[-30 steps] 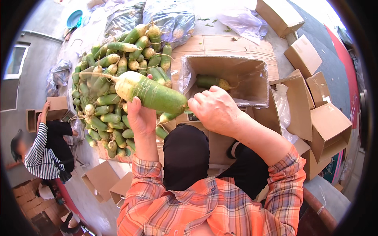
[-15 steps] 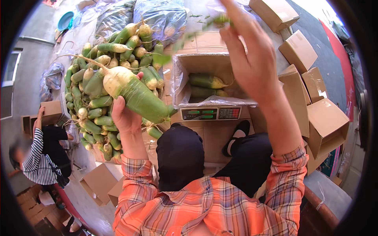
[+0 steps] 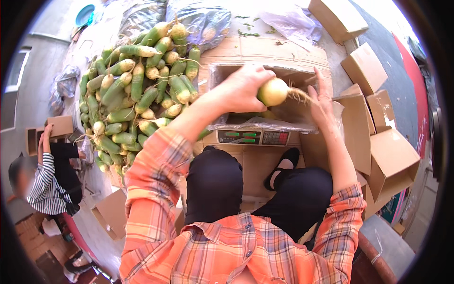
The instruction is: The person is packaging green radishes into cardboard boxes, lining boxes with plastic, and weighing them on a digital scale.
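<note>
My left hand (image 3: pixel 241 90) grips a green-and-white radish (image 3: pixel 273 91), its pale root end pointing right, over the open cardboard box (image 3: pixel 265 71) lined with clear plastic. My right hand (image 3: pixel 321 102) is open with fingers spread at the box's right side, touching the radish's thin root tail and the plastic liner. Other radishes lie inside the box, mostly hidden under my arm. The box sits on a scale with a display panel (image 3: pixel 253 137). I sit with my knees below the scale.
A big heap of green radishes (image 3: pixel 137 90) lies left of the box. Several empty cardboard boxes (image 3: pixel 378 123) stand at the right. Plastic bags (image 3: pixel 198 19) lie at the back. A person in a striped top (image 3: pixel 45 180) holds a small box at left.
My left hand carried the radish from the left side over the box and turned it. My right hand came down from high up to the box's right side.
</note>
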Demonstrator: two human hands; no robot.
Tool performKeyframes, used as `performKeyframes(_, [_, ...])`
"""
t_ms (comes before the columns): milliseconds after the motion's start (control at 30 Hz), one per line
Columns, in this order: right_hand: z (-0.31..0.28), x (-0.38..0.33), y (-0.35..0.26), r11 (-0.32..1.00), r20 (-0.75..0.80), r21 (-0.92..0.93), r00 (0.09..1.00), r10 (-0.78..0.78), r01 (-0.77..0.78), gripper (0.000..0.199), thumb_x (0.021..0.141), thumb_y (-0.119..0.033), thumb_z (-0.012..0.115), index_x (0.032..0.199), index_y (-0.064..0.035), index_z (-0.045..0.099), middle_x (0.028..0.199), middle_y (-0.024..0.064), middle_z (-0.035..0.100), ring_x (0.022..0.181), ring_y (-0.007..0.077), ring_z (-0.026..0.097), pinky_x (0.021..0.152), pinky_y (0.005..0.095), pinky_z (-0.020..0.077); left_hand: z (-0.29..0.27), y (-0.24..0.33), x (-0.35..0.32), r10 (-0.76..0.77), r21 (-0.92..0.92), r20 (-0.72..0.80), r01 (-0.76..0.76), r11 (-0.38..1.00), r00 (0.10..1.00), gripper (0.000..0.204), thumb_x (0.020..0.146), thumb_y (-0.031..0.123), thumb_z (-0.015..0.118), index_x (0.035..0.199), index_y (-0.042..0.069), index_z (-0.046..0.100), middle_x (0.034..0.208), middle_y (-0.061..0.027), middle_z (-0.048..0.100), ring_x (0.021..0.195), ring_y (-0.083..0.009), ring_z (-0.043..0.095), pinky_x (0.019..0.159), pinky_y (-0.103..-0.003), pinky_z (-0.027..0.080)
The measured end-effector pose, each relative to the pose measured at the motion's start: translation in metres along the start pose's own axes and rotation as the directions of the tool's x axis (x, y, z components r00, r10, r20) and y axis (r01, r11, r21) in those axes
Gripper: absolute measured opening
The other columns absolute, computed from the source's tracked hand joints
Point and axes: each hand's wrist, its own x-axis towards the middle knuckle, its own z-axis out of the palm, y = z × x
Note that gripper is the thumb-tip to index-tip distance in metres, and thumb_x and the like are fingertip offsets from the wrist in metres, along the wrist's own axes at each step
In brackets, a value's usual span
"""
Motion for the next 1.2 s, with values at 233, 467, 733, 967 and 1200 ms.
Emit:
performKeyframes(233, [-0.001,0.0,-0.008,0.995,-0.017,0.071,0.997,0.074,-0.073,0.052,0.092,-0.007,0.043,0.141,-0.019,0.03,0.137,0.0147,0.042,0.128,0.0319,0.038,0.103,0.0367,0.0327,0.078,-0.026,0.02,-0.341,0.361,0.508,0.164,0.918,0.791,0.041,0.06,0.019,0.073,0.098,0.006,0.068,0.108,-0.0197,0.061,0.104,-0.0357,0.054,0.089,-0.036,0.046])
performKeyframes(467, [0.001,0.0,-0.019,0.994,-0.011,0.08,0.997,0.07,-0.069,0.053,0.09,-0.002,0.04,0.141,-0.017,0.03,0.137,0.015,0.042,0.129,0.0317,0.037,0.104,0.0378,0.0309,0.082,-0.031,0.01,-0.29,0.15,0.673,0.259,0.954,0.681,0.055,0.072,0.032,0.067,0.121,0.01,0.056,0.117,-0.0172,0.059,0.109,-0.0329,0.054,0.091,-0.039,0.044])
performKeyframes(733, [0.003,-0.004,-0.023,0.997,-0.011,0.055,0.999,0.053,-0.052,0.054,0.089,-0.001,0.04,0.14,-0.0148,0.03,0.137,0.0166,0.042,0.128,0.0331,0.037,0.104,0.0383,0.0305,0.044,-0.014,-0.006,-0.019,-0.296,0.06,0.036,0.954,0.998,0.036,0.08,0.018,0.063,0.112,0.001,0.059,0.102,-0.0178,0.062,0.102,-0.0312,0.058,0.089,-0.037,0.045])
performKeyframes(967, [-0.005,-0.006,-0.029,0.991,0.015,0.028,0.991,0.132,-0.132,0.055,0.089,0.001,0.039,0.141,-0.0135,0.027,0.14,0.0156,0.037,0.131,0.0321,0.032,0.107,0.0378,0.0271,-0.042,-0.081,-0.048,-0.483,-0.739,-0.432,0.008,0.673,0.762,0.017,0.09,0.011,0.056,0.102,0.003,0.065,0.089,-0.0035,0.067,0.08,-0.0073,0.06,0.061,-0.02,0.047])
performKeyframes(1200, [0.002,0.0,-0.039,0.985,0.074,0.032,0.983,0.168,-0.171,0.057,0.088,0.003,0.037,0.142,-0.0096,0.025,0.143,0.0128,0.033,0.134,0.0288,0.028,0.109,0.0363,0.0237,-0.073,-0.307,-0.042,-0.3,0.201,-0.761,0.648,0.735,0.575,0.026,0.082,0.023,0.058,0.102,0.007,0.063,0.106,-0.0116,0.061,0.106,-0.032,0.051,0.094,-0.042,0.039])
